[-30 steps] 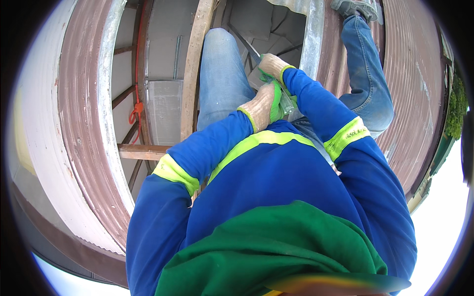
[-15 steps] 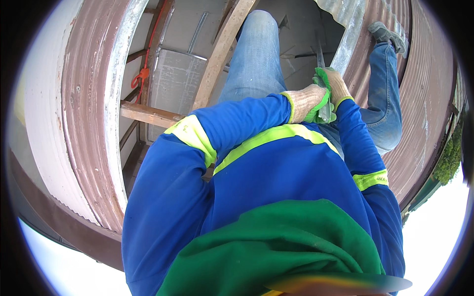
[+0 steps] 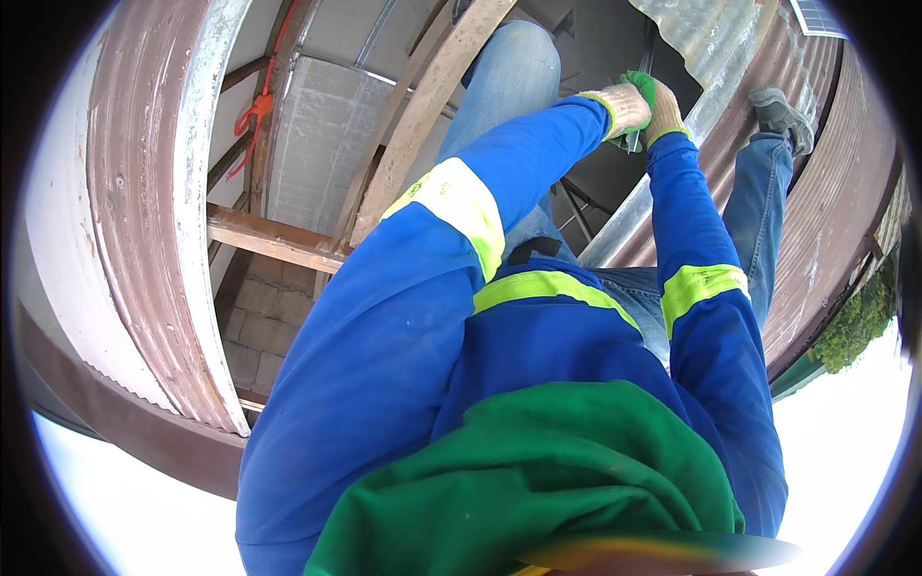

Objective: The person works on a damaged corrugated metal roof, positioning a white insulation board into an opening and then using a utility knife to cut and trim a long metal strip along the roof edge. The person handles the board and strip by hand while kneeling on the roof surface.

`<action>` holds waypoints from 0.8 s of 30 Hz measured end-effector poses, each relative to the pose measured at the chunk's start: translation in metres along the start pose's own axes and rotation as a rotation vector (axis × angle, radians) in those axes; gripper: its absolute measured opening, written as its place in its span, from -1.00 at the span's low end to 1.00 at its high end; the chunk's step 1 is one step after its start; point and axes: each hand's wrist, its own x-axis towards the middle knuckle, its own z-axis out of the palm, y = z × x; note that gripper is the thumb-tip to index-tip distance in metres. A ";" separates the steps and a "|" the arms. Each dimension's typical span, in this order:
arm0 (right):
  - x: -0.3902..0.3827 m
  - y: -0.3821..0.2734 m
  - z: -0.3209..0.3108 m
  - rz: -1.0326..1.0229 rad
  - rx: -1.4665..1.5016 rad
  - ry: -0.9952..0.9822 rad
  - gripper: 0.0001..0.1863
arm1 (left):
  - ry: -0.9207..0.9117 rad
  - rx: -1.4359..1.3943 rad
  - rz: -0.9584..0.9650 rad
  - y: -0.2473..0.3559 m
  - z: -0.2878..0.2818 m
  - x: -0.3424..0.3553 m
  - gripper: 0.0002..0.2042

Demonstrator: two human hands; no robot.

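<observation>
Over a roof opening point(image 3: 600, 58), the person's left hand point(image 3: 626, 108) and right hand point(image 3: 665, 109) are together, both in gloves of beige and green. Their fingers seem to be closed around a thin grey tool point(image 3: 633, 145); its lower end shows just below the gloves, and a narrow part goes upward from them into the dark. Its exact kind I cannot tell, because the gloves cover the middle.

In my judgement, the step in hand is working this tool with two hands, at arm's length. The next move asks, I think, for a firm grip and a steady seat, since the opening is so near.

As for the surface, brown corrugated sheets point(image 3: 845, 182) lie at the right, and the right shoe point(image 3: 783, 120) is placed on that side. A bare metal strip point(image 3: 619, 226) borders the opening near the right forearm. The left leg point(image 3: 519, 62) is beside a timber beam point(image 3: 423, 125), which a shorter crosspiece point(image 3: 274, 235) meets.

Below, the room shows pale panels point(image 3: 317, 144) and a block wall point(image 3: 269, 312). An orange cord point(image 3: 255, 112) hangs there in a loop. Some green foliage point(image 3: 860, 322) stands outside, far to the right.
</observation>
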 end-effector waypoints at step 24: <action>-0.022 -0.028 -0.021 -0.279 -0.016 -0.015 -0.60 | 0.320 0.151 -0.102 0.038 0.046 -0.058 -0.71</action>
